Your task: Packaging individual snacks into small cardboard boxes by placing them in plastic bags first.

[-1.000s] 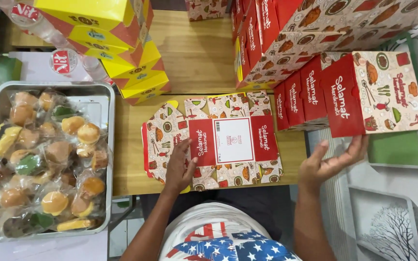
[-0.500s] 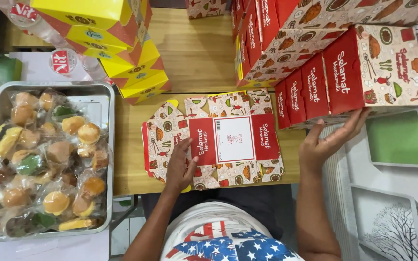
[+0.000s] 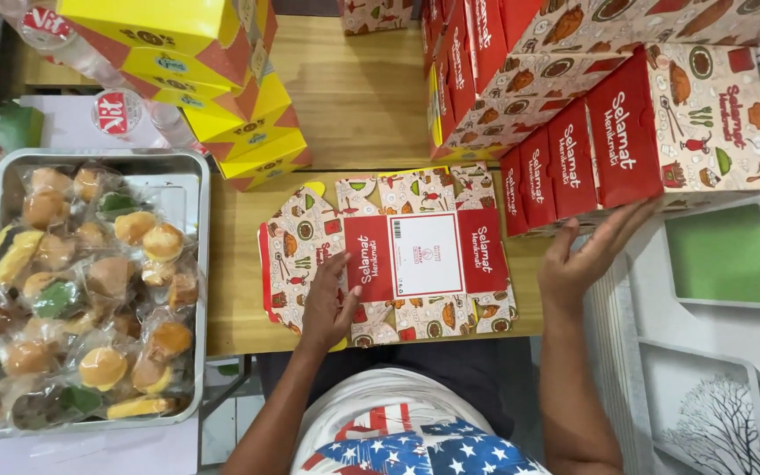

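A flat, unfolded cardboard box blank (image 3: 415, 255), red and cream with food drawings, lies on the wooden table (image 3: 358, 97) in front of me. My left hand (image 3: 327, 303) rests palm down on its left side, fingers spread. My right hand (image 3: 587, 255) is open and presses up against the underside of a folded red and cream box (image 3: 688, 123), the nearest one of a stack of like boxes (image 3: 538, 97) at the right.
A metal tray (image 3: 195, 189) at the left holds several wrapped pastries and cakes. Stacked yellow and orange boxes (image 3: 213, 79) stand at the back left. Plastic bottles (image 3: 125, 114) lie behind the tray. A green and white tray (image 3: 723, 255) sits at the right.
My right hand has risen from beside the table edge to the bottom of the nearest folded box. The left hand stays on the flat blank.
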